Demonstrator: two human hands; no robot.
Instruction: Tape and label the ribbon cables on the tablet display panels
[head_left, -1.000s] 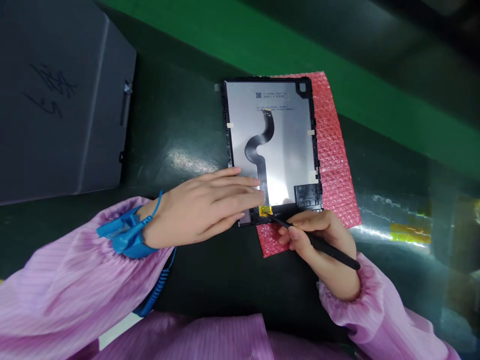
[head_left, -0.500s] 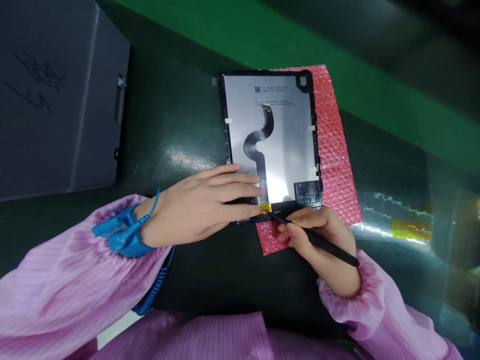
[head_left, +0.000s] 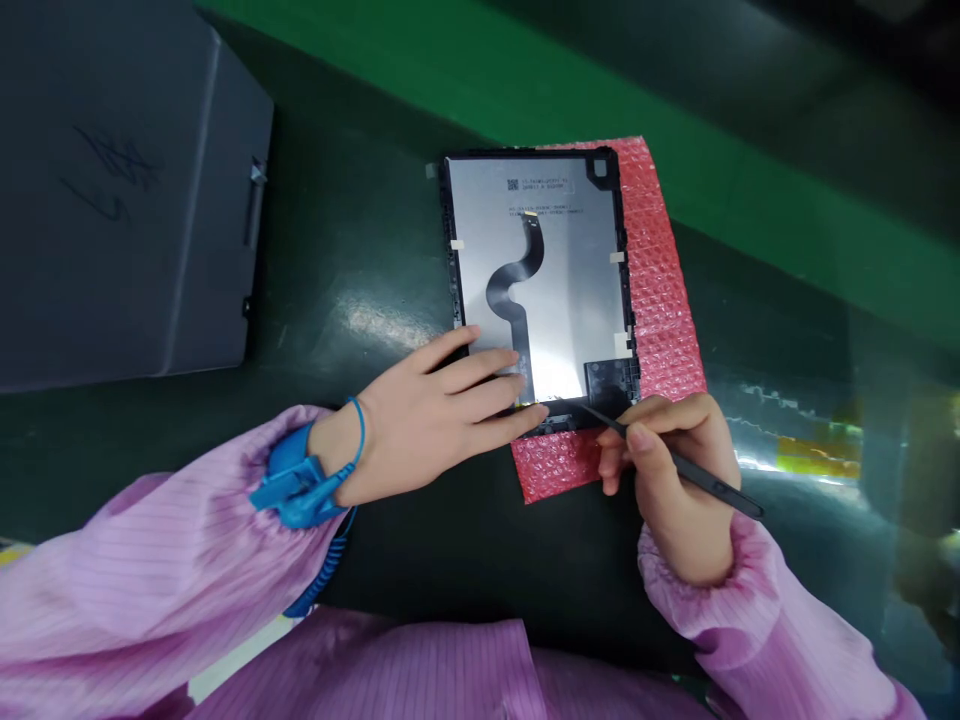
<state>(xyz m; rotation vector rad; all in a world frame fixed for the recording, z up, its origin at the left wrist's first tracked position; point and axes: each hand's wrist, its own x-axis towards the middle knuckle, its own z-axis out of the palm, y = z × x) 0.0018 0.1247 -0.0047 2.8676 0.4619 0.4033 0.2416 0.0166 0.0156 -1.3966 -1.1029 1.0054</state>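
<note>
A tablet screen assembly (head_left: pixel 574 300) in a black frame lies face down, its silvery back showing. A black flex cable (head_left: pixel 510 290) snakes down that back to the lower edge. My left hand (head_left: pixel 442 410) rests flat with fingers spread over the lower left part, covering the cable's bottom end. In my right hand (head_left: pixel 675 470) is a pair of black tweezers (head_left: pixel 694 475), gripped like a pen. Their tips point at the lower edge of the panel, right of my left fingers; whether they touch it I cannot tell.
Pink bubble wrap (head_left: pixel 660 270) lies under the assembly and sticks out to the right and below. A large dark grey box (head_left: pixel 127 200) stands at the left. On my left wrist is a blue strap (head_left: pixel 300 490) with a coiled cord (head_left: pixel 322 575).
The tweezers' tips have moved right and slightly up, away from the yellow tape at the cable's end. My left fingers have slid right over that tape.
</note>
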